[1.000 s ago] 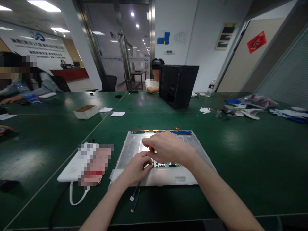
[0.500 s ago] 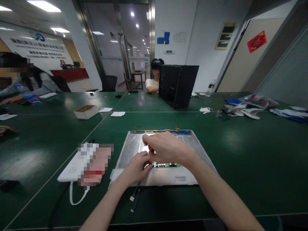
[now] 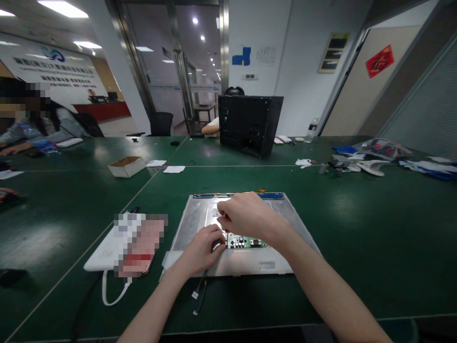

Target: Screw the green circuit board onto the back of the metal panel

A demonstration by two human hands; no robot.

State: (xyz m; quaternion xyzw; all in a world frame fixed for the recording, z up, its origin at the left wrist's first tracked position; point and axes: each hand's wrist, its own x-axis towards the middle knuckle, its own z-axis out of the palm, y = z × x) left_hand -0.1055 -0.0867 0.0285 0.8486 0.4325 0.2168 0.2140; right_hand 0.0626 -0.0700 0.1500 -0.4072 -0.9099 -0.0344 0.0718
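A flat metal-backed display panel (image 3: 246, 263) lies on the green table in front of me, with a blue strip along its far edge. On it sits a green circuit board (image 3: 246, 241), partly covered by my hands. My right hand (image 3: 246, 214) is closed round a screwdriver (image 3: 227, 235); its handle is mostly hidden in the fist and its thin shaft points down at the board's left end. Beside that shaft my left hand (image 3: 207, 245) rests with curled fingers on the panel, and something dark shows between thumb and fingers. Thin cables (image 3: 200, 297) with white plugs hang over the panel's near edge.
Left of the panel lie a white power bank (image 3: 107, 252) with a white cable and a pinkish phone-like object (image 3: 152, 245). Farther off stand an open white box (image 3: 128, 167) and a black computer case (image 3: 246, 126) before a co-worker. Another person sits at far left.
My right hand has turned at the wrist, hiding more of the red handle and uncovering more of the board. My left hand stays put. Across the table, the black case has shifted left and turned.
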